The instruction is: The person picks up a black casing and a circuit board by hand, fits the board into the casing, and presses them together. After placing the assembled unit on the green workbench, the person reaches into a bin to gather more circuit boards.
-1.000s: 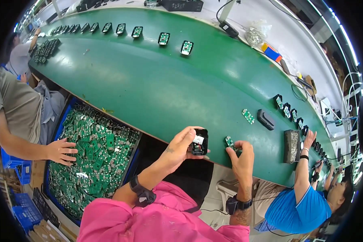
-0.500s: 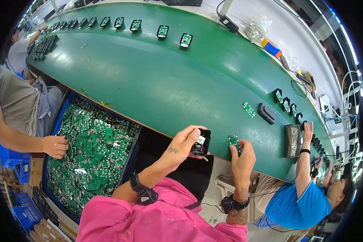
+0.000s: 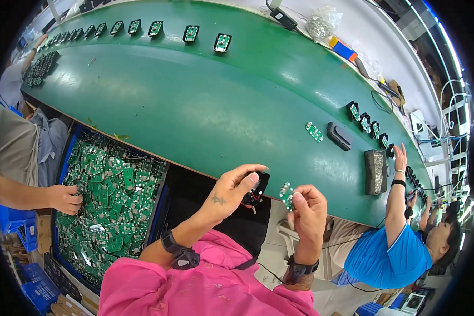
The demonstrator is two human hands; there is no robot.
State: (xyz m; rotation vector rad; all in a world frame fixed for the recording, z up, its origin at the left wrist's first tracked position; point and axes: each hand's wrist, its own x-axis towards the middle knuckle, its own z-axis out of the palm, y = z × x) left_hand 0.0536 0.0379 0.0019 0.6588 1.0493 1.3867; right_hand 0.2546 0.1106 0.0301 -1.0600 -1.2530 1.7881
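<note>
My left hand [image 3: 233, 190] grips a black plastic housing [image 3: 259, 184] by the table's front edge, its thumb laid over the top. Bits of red wire show at the lower part of the housing. Just to the right, my right hand [image 3: 309, 208] pinches a small green circuit board [image 3: 286, 196] between thumb and fingers, tilted on edge. A gap separates board and housing. Farther off on the table lies a loose circuit board [image 3: 314, 132], with a closed black case [image 3: 339, 136] beside it.
Housings with boards [image 3: 222, 42] line the table's far side. A grey block [image 3: 375, 172] stands at right, near a co-worker in blue [image 3: 387, 258]. At left, another person's hand [image 3: 66, 199] rests over a blue-rimmed bin of circuit boards [image 3: 116, 210]. The green table [image 3: 195, 110] spans the middle.
My right hand has brought the circuit board left, closer to the housing, and turned it on edge. The housing has tilted in my left hand. The whole view has shifted slightly.
</note>
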